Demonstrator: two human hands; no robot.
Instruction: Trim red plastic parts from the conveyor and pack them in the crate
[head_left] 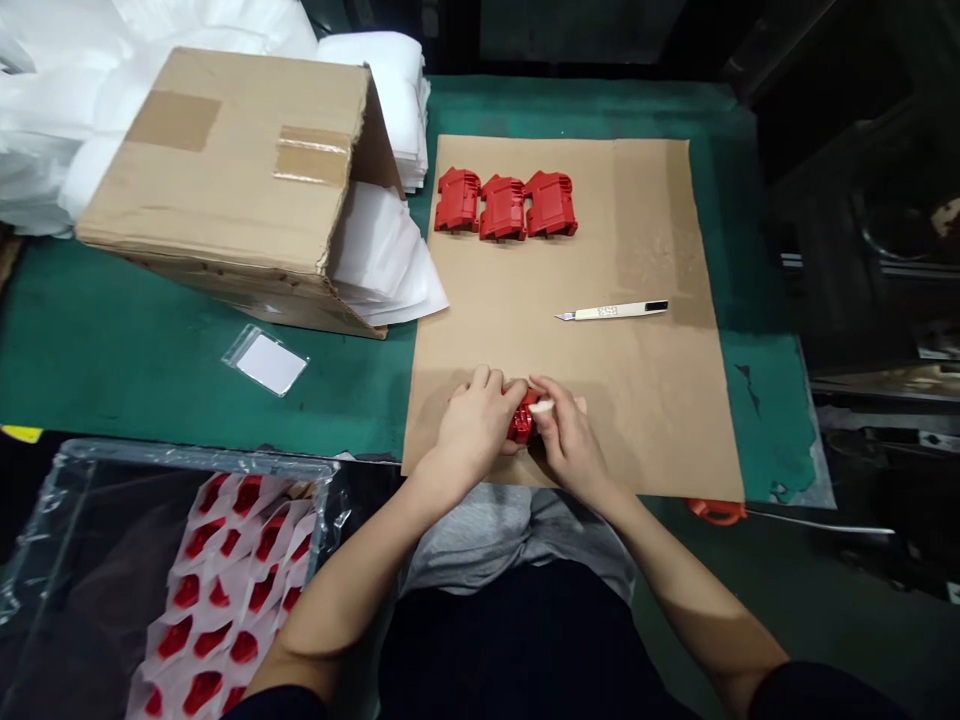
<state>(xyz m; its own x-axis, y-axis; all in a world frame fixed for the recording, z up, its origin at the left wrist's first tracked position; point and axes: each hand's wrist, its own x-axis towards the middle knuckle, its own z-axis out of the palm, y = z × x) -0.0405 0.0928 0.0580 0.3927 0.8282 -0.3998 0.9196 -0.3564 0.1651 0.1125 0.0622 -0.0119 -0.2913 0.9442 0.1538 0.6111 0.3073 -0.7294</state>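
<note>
My left hand (472, 425) grips a red plastic molded part (521, 422) low on the kraft paper sheet (645, 250). My right hand (570, 442) pinches a small white piece (541, 406) against that part, and my fingers hide much of the part. Farther up the sheet stand several similar red parts in a tight row, the nearest to my hands being the middle one (502, 208). A white utility knife (611, 311) lies on the sheet above my right hand, out of reach of my fingers' current contact.
An open cardboard box (232, 170) lies on its side on the green mat (187, 370), with white sheets spilling out. A clear bag (266, 362) holding a white card lies nearby. A plastic-lined crate (225, 590) of paper-wrapped red parts sits at lower left, and an orange-handled tool (716, 511) lies at right.
</note>
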